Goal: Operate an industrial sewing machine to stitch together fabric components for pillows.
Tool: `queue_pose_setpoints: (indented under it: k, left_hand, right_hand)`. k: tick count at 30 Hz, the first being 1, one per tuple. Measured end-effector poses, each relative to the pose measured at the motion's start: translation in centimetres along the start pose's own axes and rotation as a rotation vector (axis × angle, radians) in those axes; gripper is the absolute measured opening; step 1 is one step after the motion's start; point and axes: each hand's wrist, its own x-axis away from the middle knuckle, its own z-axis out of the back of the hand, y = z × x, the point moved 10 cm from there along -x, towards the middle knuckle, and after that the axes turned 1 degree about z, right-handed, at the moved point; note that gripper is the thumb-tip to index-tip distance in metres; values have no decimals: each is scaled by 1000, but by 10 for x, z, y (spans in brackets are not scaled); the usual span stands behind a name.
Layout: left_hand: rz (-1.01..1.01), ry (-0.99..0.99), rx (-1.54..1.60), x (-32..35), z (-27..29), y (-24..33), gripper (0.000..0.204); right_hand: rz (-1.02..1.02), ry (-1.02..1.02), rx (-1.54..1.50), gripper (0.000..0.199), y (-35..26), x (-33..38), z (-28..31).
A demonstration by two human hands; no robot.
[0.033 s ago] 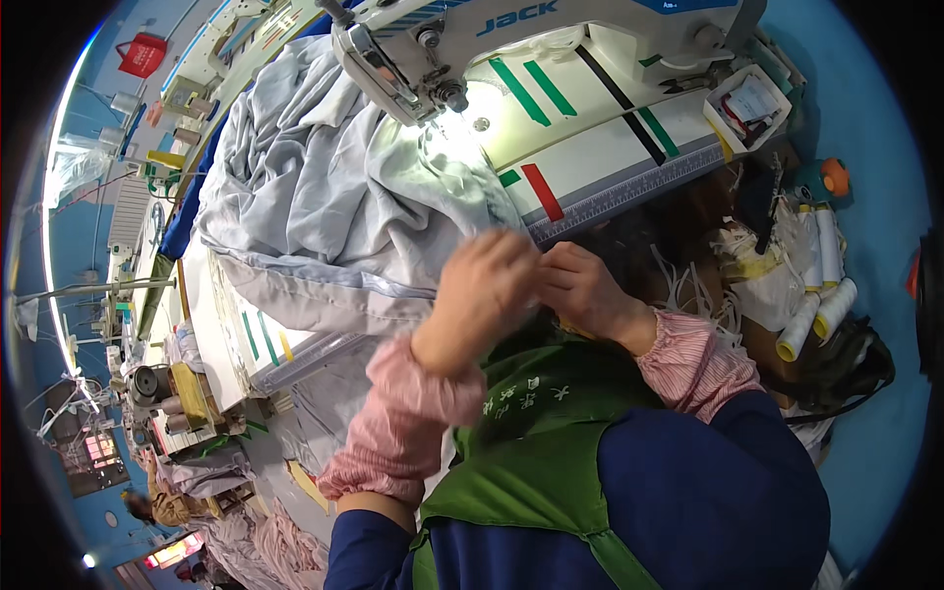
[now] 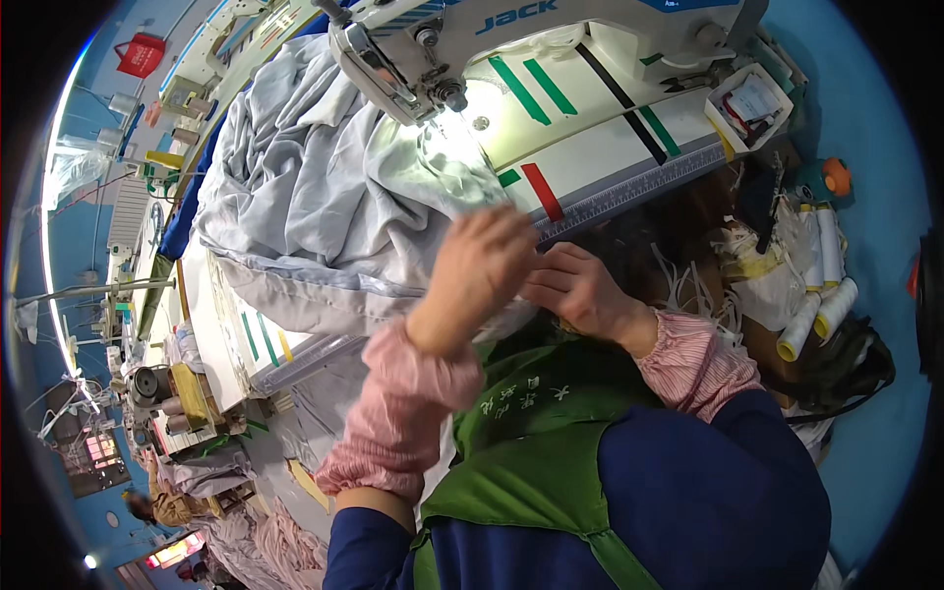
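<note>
A large heap of light grey cloth point(image 2: 315, 187) lies on the sewing table, bunched up under the lit needle area of the sewing machine point(image 2: 442, 93). My left hand point(image 2: 479, 267) is over the cloth's near right edge, its fingers bent and a little blurred; what its fingertips hold is hidden. Close beside it, my right hand point(image 2: 582, 293) is closed in a pinch at the cloth's edge, in front of the table rim. A bit of cloth shows below and between the two hands. Both forearms wear pink striped sleeves, over a green apron point(image 2: 531, 472).
A ruler strip point(image 2: 629, 187) runs along the table's front edge, with green, black and red tape marks behind it. A white box of small items point(image 2: 749, 106) stands at the right rear. Thread cones point(image 2: 821, 285) and scraps lie at right. Other machines and a person are far left.
My left hand has shifted slightly left and up, away from the right hand. A bit more cloth shows between them. My right hand stays nearly in place.
</note>
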Motion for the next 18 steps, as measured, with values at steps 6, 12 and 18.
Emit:
queue_pose_setpoints:
  k: [6,12,18]
  left_hand:
    - [182,-47,-238,6,-9,-87,22]
    - [188,76,-140,1,-8,-100,26]
    - [278,-34,-44,3,-17,-111,42]
  right_hand:
    - [-31,-53,7,15,-1,-12,3]
    - [-53,-96,20,15,-6,-22,4]
    - [-79,-127,0,18,-1,-22,-4]
